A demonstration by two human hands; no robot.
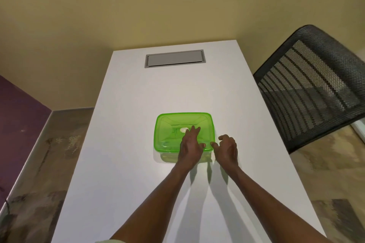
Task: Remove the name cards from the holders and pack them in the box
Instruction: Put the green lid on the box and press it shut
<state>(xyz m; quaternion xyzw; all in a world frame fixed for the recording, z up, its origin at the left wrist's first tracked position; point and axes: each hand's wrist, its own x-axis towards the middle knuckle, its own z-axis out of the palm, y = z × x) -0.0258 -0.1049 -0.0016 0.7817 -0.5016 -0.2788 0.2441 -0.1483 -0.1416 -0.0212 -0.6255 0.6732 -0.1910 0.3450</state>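
A green translucent box [167, 124] with its lid on stands in the middle of the white table [138, 183]. A small white knob [184, 129] sits at the lid's centre. My left hand [190, 145] lies flat on the lid with straight fingers reaching toward the knob. My right hand [227, 149] hovers just off the box's right front corner, its fingers loosely bent and holding nothing. No name cards or holders show outside the box; what lies inside is too blurred to tell.
A grey cable hatch [174, 58] is set into the far end of the table. A black mesh chair back [312, 85] stands off the right edge. Patterned floor lies on both sides.
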